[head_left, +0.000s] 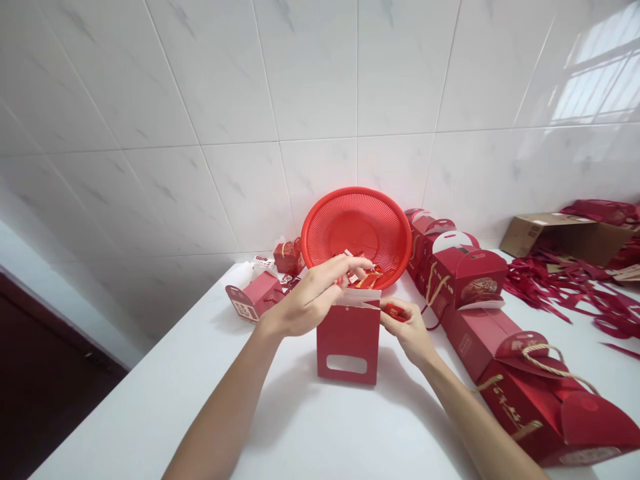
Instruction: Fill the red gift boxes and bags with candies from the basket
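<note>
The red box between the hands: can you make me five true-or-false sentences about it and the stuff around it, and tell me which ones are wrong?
1. The red box stands upright on the white table. True.
2. The left hand is underneath the red box. False: it is up at the box's top edge.
3. The right hand holds a small red item. True.
4. The round basket behind the box is blue. False: it is red.
5. The brown carton is at the picture's left side. False: it is at the right.
</note>
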Action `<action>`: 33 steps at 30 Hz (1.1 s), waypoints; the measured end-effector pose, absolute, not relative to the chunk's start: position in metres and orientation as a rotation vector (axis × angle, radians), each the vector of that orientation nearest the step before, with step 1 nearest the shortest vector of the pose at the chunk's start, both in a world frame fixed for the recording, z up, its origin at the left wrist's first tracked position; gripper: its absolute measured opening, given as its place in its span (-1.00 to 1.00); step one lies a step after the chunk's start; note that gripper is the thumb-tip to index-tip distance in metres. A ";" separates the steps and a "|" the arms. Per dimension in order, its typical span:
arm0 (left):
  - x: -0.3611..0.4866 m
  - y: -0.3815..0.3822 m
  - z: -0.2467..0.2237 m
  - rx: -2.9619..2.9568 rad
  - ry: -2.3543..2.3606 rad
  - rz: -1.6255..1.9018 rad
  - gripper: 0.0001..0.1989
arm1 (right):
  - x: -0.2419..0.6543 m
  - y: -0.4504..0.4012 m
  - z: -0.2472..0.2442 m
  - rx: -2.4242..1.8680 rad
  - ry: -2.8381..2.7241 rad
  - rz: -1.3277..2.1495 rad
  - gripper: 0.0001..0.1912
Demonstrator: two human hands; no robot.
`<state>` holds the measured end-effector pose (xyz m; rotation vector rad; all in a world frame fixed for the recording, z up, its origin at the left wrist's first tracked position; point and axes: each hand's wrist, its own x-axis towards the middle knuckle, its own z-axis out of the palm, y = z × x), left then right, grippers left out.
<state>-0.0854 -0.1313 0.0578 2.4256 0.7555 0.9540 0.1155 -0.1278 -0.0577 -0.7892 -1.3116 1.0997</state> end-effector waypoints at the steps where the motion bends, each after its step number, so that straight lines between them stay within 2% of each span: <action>1: -0.083 -0.130 0.055 2.384 0.697 0.977 -0.48 | 0.115 -0.128 -0.058 -0.798 -1.311 1.098 -0.72; 5: -0.075 -0.124 0.044 2.277 0.527 0.963 -0.49 | 0.116 -0.126 -0.058 -0.799 -1.298 1.087 -0.72; 12: -0.072 -0.113 0.035 2.319 0.560 0.967 -0.50 | 0.120 -0.124 -0.056 -0.804 -1.282 1.073 -0.70; 17: -0.082 -0.105 0.041 2.438 0.759 0.991 -0.78 | 0.122 -0.123 -0.055 -0.801 -1.257 1.077 -0.72; 19: -0.088 -0.101 0.042 2.415 0.873 0.886 -0.81 | 0.125 -0.121 -0.056 -0.809 -1.214 1.081 -0.74; 23: -0.097 -0.092 0.039 2.297 0.985 0.698 -0.79 | 0.134 -0.116 -0.048 -0.782 -1.087 1.065 -0.76; 27: -0.099 -0.089 0.037 2.216 0.972 0.636 -0.72 | 0.135 -0.116 -0.015 -0.643 -0.990 1.091 -0.76; 33: -0.099 -0.093 0.041 2.142 0.936 0.592 -0.58 | 0.095 -0.110 0.030 -0.612 -1.265 0.943 -0.80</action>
